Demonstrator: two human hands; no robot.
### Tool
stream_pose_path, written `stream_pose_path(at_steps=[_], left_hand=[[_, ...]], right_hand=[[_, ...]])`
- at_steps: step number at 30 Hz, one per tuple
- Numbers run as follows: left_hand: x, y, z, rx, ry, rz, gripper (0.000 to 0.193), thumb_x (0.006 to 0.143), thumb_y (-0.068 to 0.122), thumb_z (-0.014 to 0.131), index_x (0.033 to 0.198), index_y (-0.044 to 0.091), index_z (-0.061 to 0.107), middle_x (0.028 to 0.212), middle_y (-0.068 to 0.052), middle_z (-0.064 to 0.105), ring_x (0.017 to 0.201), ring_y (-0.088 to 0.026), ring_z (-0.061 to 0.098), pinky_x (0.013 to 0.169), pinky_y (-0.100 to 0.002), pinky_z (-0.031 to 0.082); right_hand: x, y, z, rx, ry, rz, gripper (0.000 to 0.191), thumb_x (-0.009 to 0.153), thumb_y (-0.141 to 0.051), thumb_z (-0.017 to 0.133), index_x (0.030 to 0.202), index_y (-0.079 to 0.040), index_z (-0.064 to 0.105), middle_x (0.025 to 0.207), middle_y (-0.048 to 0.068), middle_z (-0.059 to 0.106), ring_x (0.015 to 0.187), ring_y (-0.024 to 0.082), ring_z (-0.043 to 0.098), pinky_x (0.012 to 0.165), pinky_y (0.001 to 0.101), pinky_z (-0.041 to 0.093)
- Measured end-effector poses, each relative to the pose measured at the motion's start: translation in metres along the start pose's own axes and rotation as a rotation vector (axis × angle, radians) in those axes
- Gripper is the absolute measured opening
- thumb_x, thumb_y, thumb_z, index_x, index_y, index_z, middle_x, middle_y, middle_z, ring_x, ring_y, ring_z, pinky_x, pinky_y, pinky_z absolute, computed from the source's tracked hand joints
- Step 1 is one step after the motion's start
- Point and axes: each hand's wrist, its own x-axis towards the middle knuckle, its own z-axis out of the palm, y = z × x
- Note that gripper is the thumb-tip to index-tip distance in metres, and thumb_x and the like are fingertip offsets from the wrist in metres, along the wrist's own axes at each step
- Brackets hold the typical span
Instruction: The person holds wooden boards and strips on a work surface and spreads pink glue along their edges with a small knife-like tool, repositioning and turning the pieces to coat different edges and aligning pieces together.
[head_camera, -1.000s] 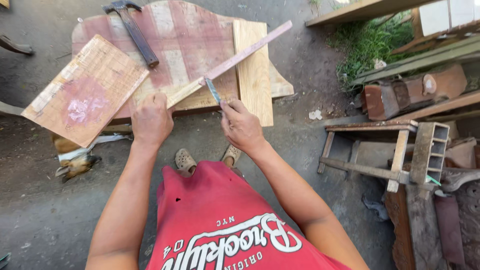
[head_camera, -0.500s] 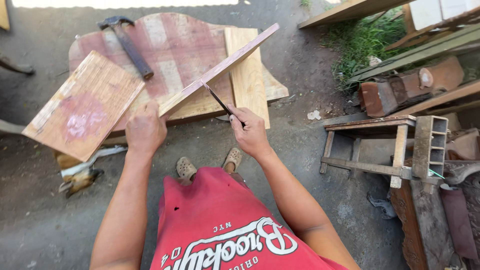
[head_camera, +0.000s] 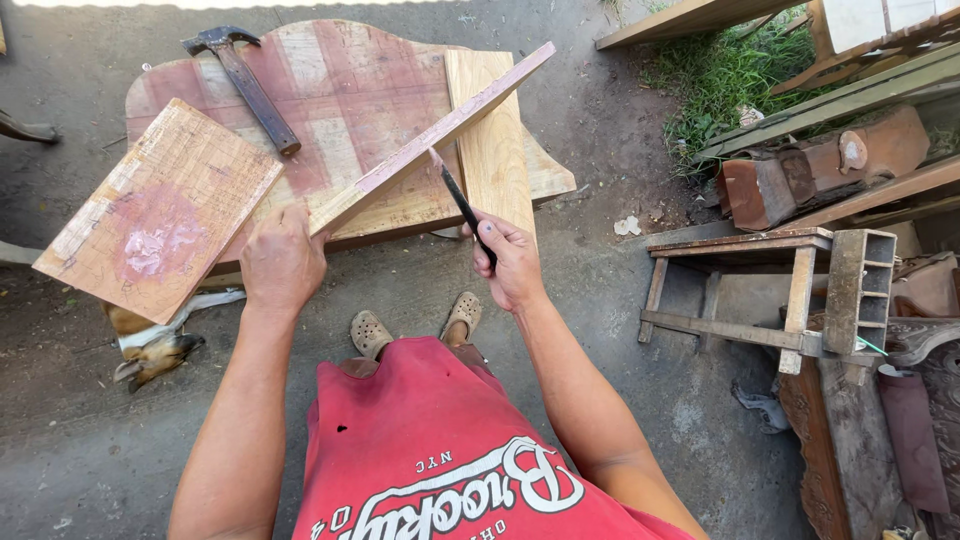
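Left hand (head_camera: 283, 262) grips and hides the strip's (head_camera: 440, 130) near end. Right hand (head_camera: 513, 262) pinches a dark tool (head_camera: 460, 200), tip touching the strip mid-frame; tool type unclear.

support: reddish wooden tabletop (head_camera: 340, 90); on it: hammer (head_camera: 245, 85); square board (head_camera: 160, 210); plank (head_camera: 490, 150)

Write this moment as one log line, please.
left hand: steadies wooden strip | right hand: holds dark tool at strip | hammer: on table

Dog (head_camera: 150, 345) mostly under board (head_camera: 160, 210)
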Motion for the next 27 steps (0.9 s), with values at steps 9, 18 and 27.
stream_pose_path(at_steps=[9, 18, 27], left_hand=[[0.014, -0.002, -0.006, 0.059, -0.061, -0.070, 0.031, 0.086, 0.024, 0.083, 0.099, 0.003, 0.064, 0.102, -0.021, 0.070, 0.091, -0.044, 0.070, 0.078, -0.051, 0.056], [0.023, 0.002, -0.018, 0.045, -0.109, -0.134, 0.039, 0.083, 0.026, 0.085, 0.106, 0.003, 0.064, 0.100, -0.023, 0.070, 0.086, -0.045, 0.071, 0.073, -0.053, 0.057], [0.024, 0.005, -0.024, 0.015, -0.072, -0.120, 0.039, 0.080, 0.022, 0.086, 0.109, 0.005, 0.064, 0.106, -0.021, 0.070, 0.091, -0.047, 0.069, 0.075, -0.055, 0.055]], right_hand=[[0.013, 0.004, -0.002, -0.325, -0.030, -0.007, 0.046, 0.091, -0.004, 0.070, 0.137, -0.002, 0.065, 0.083, -0.004, 0.059, 0.061, 0.004, 0.046, 0.052, 0.0210, 0.038], [0.019, 0.010, -0.007, -0.498, 0.006, -0.116, 0.032, 0.098, -0.015, 0.071, 0.123, 0.006, 0.071, 0.089, -0.001, 0.067, 0.077, 0.004, 0.057, 0.068, 0.0218, 0.047], [0.026, 0.018, -0.003, -0.443, 0.035, -0.133, 0.037, 0.096, -0.017, 0.071, 0.126, 0.006, 0.069, 0.091, 0.000, 0.069, 0.078, 0.004, 0.059, 0.069, 0.0215, 0.050]])
